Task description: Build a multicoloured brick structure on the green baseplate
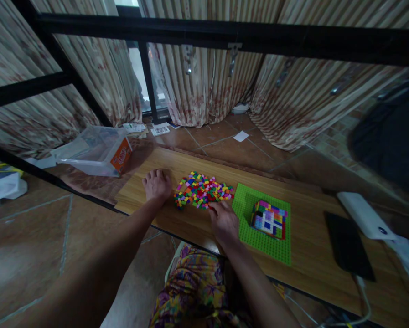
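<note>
where bricks [200, 189] end, right hand [225, 221] borders baseplate [259, 243]

No word or number can be read for certain. An orange label [121, 155] on the end of the clear plastic box [88, 157] bears pale lettering, too blurred to make out. A white card [160, 130] on the floor [204, 141] carries a dark, QR-like square pattern; nearby papers [135, 129] show illegible print.

Home (patterned curtains [207, 86], tiled floor [36, 241])
</note>
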{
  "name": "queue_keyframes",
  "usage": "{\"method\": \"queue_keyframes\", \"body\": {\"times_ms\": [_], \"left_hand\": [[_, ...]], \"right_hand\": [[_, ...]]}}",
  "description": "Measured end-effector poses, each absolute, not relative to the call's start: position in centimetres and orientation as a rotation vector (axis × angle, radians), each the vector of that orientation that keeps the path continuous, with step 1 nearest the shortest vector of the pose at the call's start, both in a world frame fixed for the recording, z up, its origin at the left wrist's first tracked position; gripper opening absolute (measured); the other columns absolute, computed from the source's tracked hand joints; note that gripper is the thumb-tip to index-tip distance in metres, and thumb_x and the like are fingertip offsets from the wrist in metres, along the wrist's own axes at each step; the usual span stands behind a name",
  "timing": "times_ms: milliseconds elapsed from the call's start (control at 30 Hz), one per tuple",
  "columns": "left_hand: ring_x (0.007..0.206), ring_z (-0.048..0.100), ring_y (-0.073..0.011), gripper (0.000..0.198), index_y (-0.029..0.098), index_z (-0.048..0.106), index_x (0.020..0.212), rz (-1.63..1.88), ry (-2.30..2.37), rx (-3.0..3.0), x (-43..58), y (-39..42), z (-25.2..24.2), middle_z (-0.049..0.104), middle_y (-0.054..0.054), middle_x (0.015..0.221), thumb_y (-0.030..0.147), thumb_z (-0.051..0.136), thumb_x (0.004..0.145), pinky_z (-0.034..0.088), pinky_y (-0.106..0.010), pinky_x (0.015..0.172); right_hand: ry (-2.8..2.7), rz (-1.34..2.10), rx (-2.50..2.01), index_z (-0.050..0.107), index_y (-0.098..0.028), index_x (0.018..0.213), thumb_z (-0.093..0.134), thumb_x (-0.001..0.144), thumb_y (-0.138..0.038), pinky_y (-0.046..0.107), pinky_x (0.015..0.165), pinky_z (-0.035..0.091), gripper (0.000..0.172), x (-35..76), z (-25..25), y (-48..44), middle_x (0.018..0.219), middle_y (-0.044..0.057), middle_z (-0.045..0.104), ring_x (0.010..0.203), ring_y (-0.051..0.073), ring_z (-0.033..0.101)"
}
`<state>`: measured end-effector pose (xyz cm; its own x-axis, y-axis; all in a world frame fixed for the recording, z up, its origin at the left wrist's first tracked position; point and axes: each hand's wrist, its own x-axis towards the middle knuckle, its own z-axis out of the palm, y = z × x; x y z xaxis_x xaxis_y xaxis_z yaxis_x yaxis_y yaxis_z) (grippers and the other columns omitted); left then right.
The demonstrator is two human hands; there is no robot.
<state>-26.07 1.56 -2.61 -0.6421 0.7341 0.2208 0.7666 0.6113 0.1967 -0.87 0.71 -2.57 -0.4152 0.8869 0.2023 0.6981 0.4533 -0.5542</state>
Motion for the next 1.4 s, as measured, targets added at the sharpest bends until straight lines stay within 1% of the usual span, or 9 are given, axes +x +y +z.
{"method": "queue_keyframes", "body": {"times_ms": [233, 500, 833, 967, 1067, 1200, 1300, 1400], "left_hand": [[0.115, 0.047, -0.0322, 0.041, 0.015, 0.058, 0.119, -0.406, -2.717, -1.264, -26.0, 1.5, -2.4, 0.057, -0.016, 0.124, 0.035, 0.035, 0.091, 0.035, -0.046, 0.096], [0.117, 0.047, -0.0322, 0.041, 0.015, 0.058, 0.12, -0.356, -2.754, -1.264, -25.8, 1.5, -1.9, 0.057, -0.017, 0.126, 0.034, 0.036, 0.09, 0.034, -0.046, 0.097], [0.115, 0.047, -0.0322, 0.041, 0.015, 0.058, 0.119, -0.364, -2.734, -1.267, -26.0, 1.5, -2.2, 0.057, -0.017, 0.124, 0.034, 0.035, 0.091, 0.035, -0.046, 0.096], [0.115, 0.048, -0.0323, 0.042, 0.015, 0.058, 0.119, -0.387, -2.699, -1.275, -26.1, 1.5, -2.5, 0.058, -0.016, 0.123, 0.035, 0.034, 0.091, 0.036, -0.046, 0.094], [0.114, 0.049, -0.0326, 0.042, 0.015, 0.058, 0.118, -0.37, -2.691, -1.274, -26.3, 1.5, -2.6, 0.058, -0.017, 0.122, 0.036, 0.034, 0.09, 0.037, -0.046, 0.095], [0.115, 0.048, -0.0334, 0.043, 0.015, 0.058, 0.118, -0.343, -2.694, -1.267, -26.4, 1.6, -2.7, 0.057, -0.018, 0.123, 0.037, 0.033, 0.091, 0.037, -0.047, 0.095], [0.116, 0.049, -0.0336, 0.043, 0.015, 0.058, 0.118, -0.333, -2.704, -1.266, -26.4, 1.7, -2.7, 0.057, -0.019, 0.124, 0.037, 0.033, 0.09, 0.037, -0.048, 0.095], [0.116, 0.049, -0.0341, 0.045, 0.014, 0.058, 0.118, -0.326, -2.71, -1.268, -26.3, 1.7, -2.5, 0.057, -0.019, 0.124, 0.038, 0.032, 0.09, 0.038, -0.048, 0.095]], "right_hand": [[-2.22, 0.499, -1.312, 0.07, -0.022, 0.099, 0.05, 0.093, -0.026, 0.029, 0.081, 0.042, 0.021, -1.0, -3.1, 1.1, 0.094, 0.005, 0.065, 0.092, 0.02, 0.058], [-2.2, 0.454, -1.271, 0.069, -0.021, 0.092, 0.049, 0.094, -0.026, 0.03, 0.079, 0.043, 0.021, -0.9, -3.5, 1.0, 0.09, 0.005, 0.065, 0.088, 0.019, 0.058], [-2.304, 0.313, -1.275, 0.066, -0.021, 0.089, 0.044, 0.095, -0.019, 0.03, 0.075, 0.042, 0.023, -0.2, -3.3, -0.4, 0.087, 0.006, 0.064, 0.085, 0.02, 0.057], [-2.275, 0.341, -1.308, 0.066, -0.021, 0.089, 0.043, 0.093, -0.014, 0.029, 0.075, 0.042, 0.025, -0.7, -2.9, -0.8, 0.087, 0.006, 0.064, 0.085, 0.02, 0.058], [-2.149, 0.482, -1.303, 0.065, -0.022, 0.087, 0.044, 0.093, -0.016, 0.028, 0.074, 0.044, 0.023, -0.3, -1.8, -1.4, 0.086, 0.004, 0.064, 0.082, 0.018, 0.059], [-1.913, 0.63, -1.257, 0.066, -0.022, 0.094, 0.044, 0.092, -0.021, 0.028, 0.074, 0.048, 0.022, 2.4, 0.5, -1.9, 0.089, 0.005, 0.065, 0.083, 0.017, 0.062], [-1.767, 0.59, -1.292, 0.068, -0.022, 0.092, 0.047, 0.091, -0.026, 0.03, 0.074, 0.05, 0.021, 6.1, 1.7, -1.5, 0.09, 0.005, 0.066, 0.082, 0.017, 0.063], [-1.668, 0.502, -1.393, 0.069, -0.02, 0.091, 0.051, 0.089, -0.032, 0.032, 0.075, 0.05, 0.022, 10.3, 1.8, -0.3, 0.092, 0.007, 0.067, 0.083, 0.019, 0.064]]}}
